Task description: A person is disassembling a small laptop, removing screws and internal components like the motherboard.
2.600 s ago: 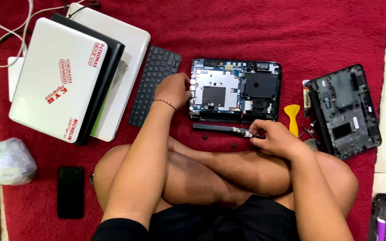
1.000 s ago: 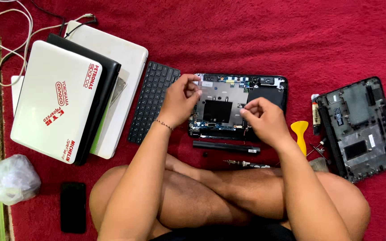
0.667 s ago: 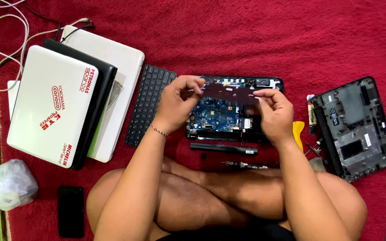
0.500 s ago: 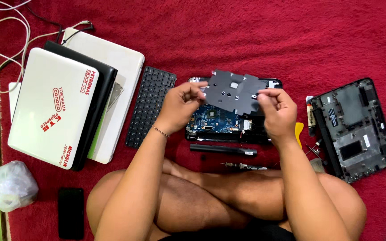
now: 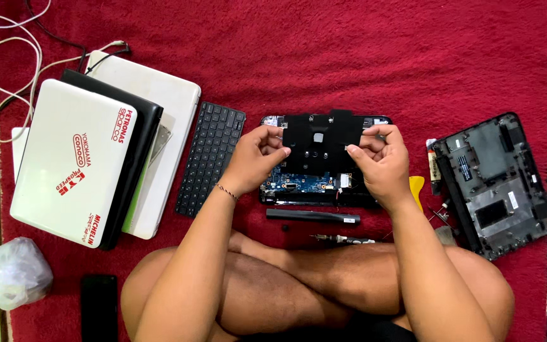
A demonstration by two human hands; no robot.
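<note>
A flat metal plate, black on the side facing me, is held up between both hands above an opened small laptop whose blue circuit board shows beneath. My left hand pinches the plate's left edge and my right hand grips its right edge. A black bar-shaped part lies just in front of the laptop, and a screwdriver rests by my crossed legs.
A black keyboard lies left of the laptop, beside a stack of closed laptops. A removed black bottom cover sits at the right with a yellow pry tool. A phone, plastic bag and cables lie at the left.
Both hands moved onto the laptop, lifted the metal plate off the board and turned it over, from its grey side to its black side. The blue circuit board came into view.
</note>
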